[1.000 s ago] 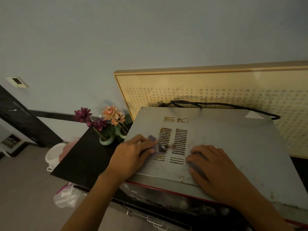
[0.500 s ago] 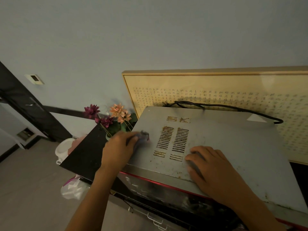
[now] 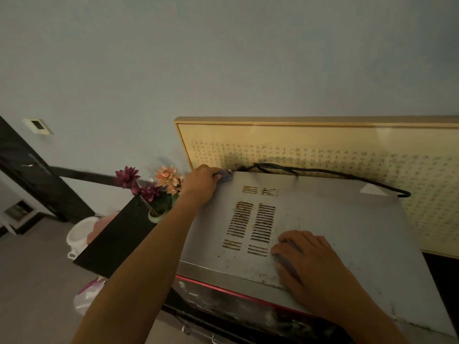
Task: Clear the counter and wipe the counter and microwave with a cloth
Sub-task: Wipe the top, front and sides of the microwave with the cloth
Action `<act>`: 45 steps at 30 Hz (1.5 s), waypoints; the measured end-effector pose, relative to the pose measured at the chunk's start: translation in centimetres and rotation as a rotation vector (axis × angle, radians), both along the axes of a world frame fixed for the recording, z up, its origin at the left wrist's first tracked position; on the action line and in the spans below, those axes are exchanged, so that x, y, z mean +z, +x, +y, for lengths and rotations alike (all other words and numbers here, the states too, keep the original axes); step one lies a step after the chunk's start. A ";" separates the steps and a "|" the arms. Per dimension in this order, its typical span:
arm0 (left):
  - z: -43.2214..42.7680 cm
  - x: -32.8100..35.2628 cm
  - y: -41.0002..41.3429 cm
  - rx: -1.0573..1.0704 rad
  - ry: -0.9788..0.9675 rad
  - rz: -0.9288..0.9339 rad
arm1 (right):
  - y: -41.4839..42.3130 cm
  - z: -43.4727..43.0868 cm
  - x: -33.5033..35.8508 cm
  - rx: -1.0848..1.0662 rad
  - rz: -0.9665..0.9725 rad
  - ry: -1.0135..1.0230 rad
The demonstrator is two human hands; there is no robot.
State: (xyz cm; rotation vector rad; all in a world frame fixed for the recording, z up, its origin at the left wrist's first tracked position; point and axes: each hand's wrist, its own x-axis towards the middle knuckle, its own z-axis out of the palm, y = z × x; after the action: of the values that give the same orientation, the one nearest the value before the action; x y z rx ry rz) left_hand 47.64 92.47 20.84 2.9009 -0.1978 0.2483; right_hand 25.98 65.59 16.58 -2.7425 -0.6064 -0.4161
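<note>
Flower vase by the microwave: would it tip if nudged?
Likely tippy: the vase looks small while its flowers spread tall and wide above it. Probably light, so a brush from the left arm stretched right beside it might shift it.

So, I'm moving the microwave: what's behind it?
A black cable loops along the microwave's back edge, before a framed calligraphy panel. The panel's lower part and any plug are hidden.

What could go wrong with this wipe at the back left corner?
1. The cloth in the left hand sits at the microwave's rear corner beside the black cord; a stroke may snag it.
2. The left forearm passes close by the flower vase; a sideways sweep could tip it.
3. The rusty vent slots could catch the cloth.
</note>
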 end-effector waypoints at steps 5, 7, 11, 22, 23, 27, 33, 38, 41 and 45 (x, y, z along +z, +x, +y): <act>1.8 0.1 -6.8 -0.077 -0.038 -0.013 | -0.1 0.2 0.3 0.015 0.001 0.007; 2.2 -0.1 -10.7 -0.073 -0.062 -0.007 | -0.2 0.3 0.4 0.006 0.004 0.015; 2.5 -0.9 -18.8 0.021 -0.055 -0.082 | -0.5 0.5 0.6 0.017 0.017 0.013; 3.9 -3.6 -27.5 0.234 -0.151 -0.224 | -0.8 0.6 1.3 0.056 0.035 -0.047; 4.1 -3.9 -27.9 0.243 -0.159 -0.245 | -0.8 0.7 1.5 0.056 0.046 -0.045; 6.8 -7.2 -29.7 0.265 -0.258 -0.348 | -1.2 2.8 3.2 0.063 0.046 0.023; 10.7 -12.4 -27.4 0.461 -0.837 -0.223 | 1.6 12.4 4.3 0.143 -0.012 0.143; 11.3 -15.6 -25.0 0.318 -1.151 0.065 | 5.9 21.1 3.3 0.092 0.049 0.116; 12.0 -19.4 -24.1 0.321 -1.228 0.194 | 7.5 24.0 2.0 0.009 0.104 0.081; 13.0 -24.5 -23.0 0.355 -1.179 0.403 | 7.8 25.0 1.0 -0.126 0.128 0.007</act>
State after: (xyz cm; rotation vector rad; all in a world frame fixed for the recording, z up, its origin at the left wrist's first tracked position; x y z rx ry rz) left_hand 24.64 105.51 -3.61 1.7262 0.4050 -0.1430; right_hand 33.83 90.55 17.57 -2.7835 -0.4011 -0.2679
